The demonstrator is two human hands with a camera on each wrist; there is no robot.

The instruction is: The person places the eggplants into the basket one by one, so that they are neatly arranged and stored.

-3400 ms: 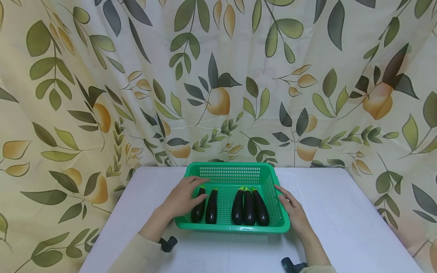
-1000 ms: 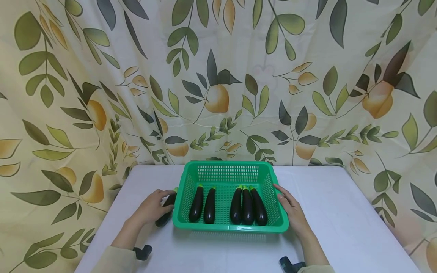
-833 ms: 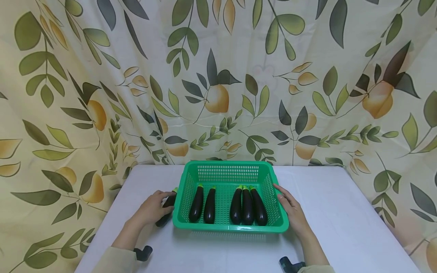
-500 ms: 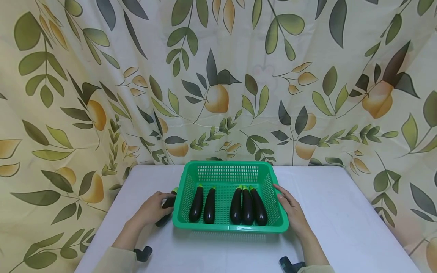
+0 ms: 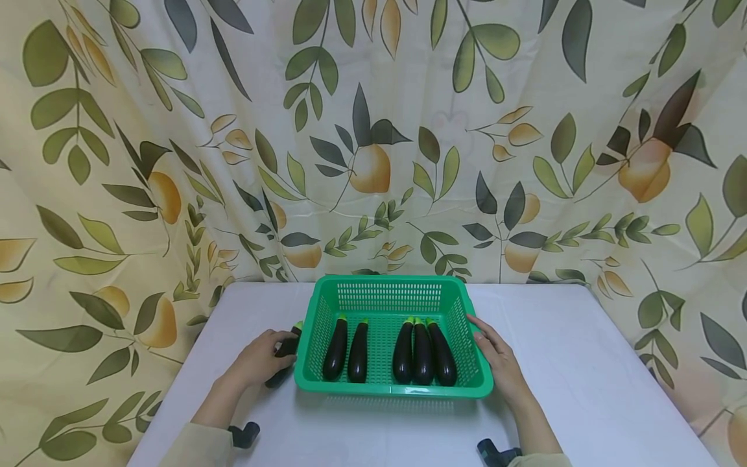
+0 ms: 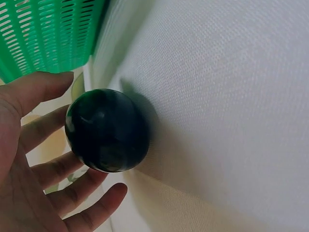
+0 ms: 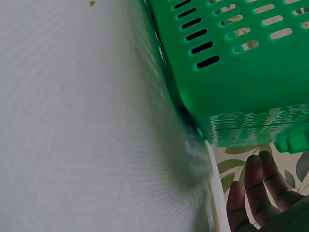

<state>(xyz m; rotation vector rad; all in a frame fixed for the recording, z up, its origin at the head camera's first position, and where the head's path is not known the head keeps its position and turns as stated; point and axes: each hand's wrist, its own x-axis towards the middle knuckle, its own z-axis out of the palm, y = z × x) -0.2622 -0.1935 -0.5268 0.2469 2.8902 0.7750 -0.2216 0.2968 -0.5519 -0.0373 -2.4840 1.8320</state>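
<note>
An eggplant (image 5: 286,348) with a green cap lies tilted on the white cloth, just outside the left side of the green basket (image 5: 392,390). My left hand (image 5: 257,358) is around it. In the left wrist view the eggplant (image 6: 107,131) appears end-on, the thumb (image 6: 46,88) stands apart from it, and the fingers extend loosely behind it. At the basket's right side, my right hand (image 5: 500,364) has its fingertips by the rim, fingers fairly straight. Inside the basket, two eggplants (image 5: 358,353) lie at left and three (image 5: 423,355) at right.
A white cloth (image 5: 554,363) covers the table. Behind it hangs a curtain (image 5: 373,214) printed with leaves and fruit. Dark wrist devices (image 5: 245,434) sit below both hands.
Since 3.4 seconds ago, my left hand has left the basket's left side and moved outward to the eggplant on the cloth. Recently its thumb and fingers spread slightly. My right hand stays put.
</note>
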